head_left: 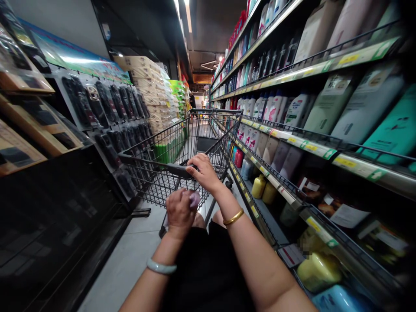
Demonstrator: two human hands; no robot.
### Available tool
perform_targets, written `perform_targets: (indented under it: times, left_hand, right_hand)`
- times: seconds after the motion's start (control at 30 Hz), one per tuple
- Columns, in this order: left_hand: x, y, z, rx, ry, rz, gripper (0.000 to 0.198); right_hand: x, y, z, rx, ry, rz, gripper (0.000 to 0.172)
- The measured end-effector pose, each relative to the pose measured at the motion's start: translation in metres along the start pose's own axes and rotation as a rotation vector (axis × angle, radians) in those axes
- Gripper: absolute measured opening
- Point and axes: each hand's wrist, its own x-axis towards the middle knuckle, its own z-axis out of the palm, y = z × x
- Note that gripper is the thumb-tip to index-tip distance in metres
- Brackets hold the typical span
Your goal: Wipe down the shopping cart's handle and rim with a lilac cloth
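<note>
A black wire shopping cart (156, 180) stands in front of me, and its basket shows nothing inside that I can make out. My right hand (205, 174), with a gold bangle above the wrist, curls over the cart's dark handle (178, 170). Lower and to the left, my left hand (180, 211) is closed around a small crumpled light-purple cloth (195, 199). It is held just behind the cart, near my knees. A pale jade-like bangle circles that wrist.
Shelves of shampoo-like bottles (299, 109) line the right, close to the cart. Packaged dark items (107, 102) hang on the left, beyond a black cabinet (48, 216). Stacked paper packs (139, 86) stand farther along. A person in dark clothes (192, 102) is far down the tiled aisle.
</note>
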Motion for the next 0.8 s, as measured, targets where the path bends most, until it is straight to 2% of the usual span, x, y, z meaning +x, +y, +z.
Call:
perform_targets:
  times: [0.1, 0.17, 0.23, 0.37, 0.43, 0.53, 0.6, 0.67, 0.73, 0.8]
  left_hand:
    - [0.038, -0.001, -0.011, -0.069, 0.169, -0.053, 0.025]
    - [0.044, 0.001, -0.01, -0.064, 0.187, -0.074, 0.026]
    - [0.03, 0.002, -0.003, -0.04, 0.115, -0.083, 0.025]
    - [-0.015, -0.003, 0.011, -0.052, -0.057, -0.057, 0.024]
    - [-0.019, -0.008, 0.01, -0.093, -0.06, -0.08, 0.02]
    - [0.012, -0.013, -0.003, -0.168, 0.068, -0.197, 0.011]
    - [0.04, -0.012, -0.012, -0.195, 0.168, -0.248, 0.021]
    - [0.058, -0.01, -0.014, -0.208, 0.21, -0.258, 0.025]
    - [0.056, -0.005, -0.009, -0.213, 0.201, -0.244, 0.021]
    - [0.036, 0.0, 0.001, -0.194, 0.141, -0.215, 0.013]
  right_hand:
    - [-0.001, 0.001, 0.001, -0.006, 0.003, 0.006, 0.059]
    - [-0.001, 0.001, 0.002, 0.0, 0.007, -0.001, 0.061]
    - [-0.001, 0.001, 0.002, 0.009, 0.017, -0.01, 0.062]
    - [0.0, 0.0, 0.001, -0.003, 0.001, 0.011, 0.056]
    - [0.0, 0.0, 0.0, -0.011, -0.017, 0.029, 0.053]
    - [0.0, 0.001, 0.001, -0.002, -0.016, 0.03, 0.054]
    - [0.0, 0.002, 0.002, 0.007, -0.006, 0.021, 0.056]
    - [-0.001, 0.003, 0.003, 0.012, 0.001, 0.017, 0.057]
    - [-0.001, 0.004, 0.004, 0.018, 0.005, 0.013, 0.057]
    - [-0.001, 0.005, 0.004, 0.023, 0.013, 0.005, 0.059]
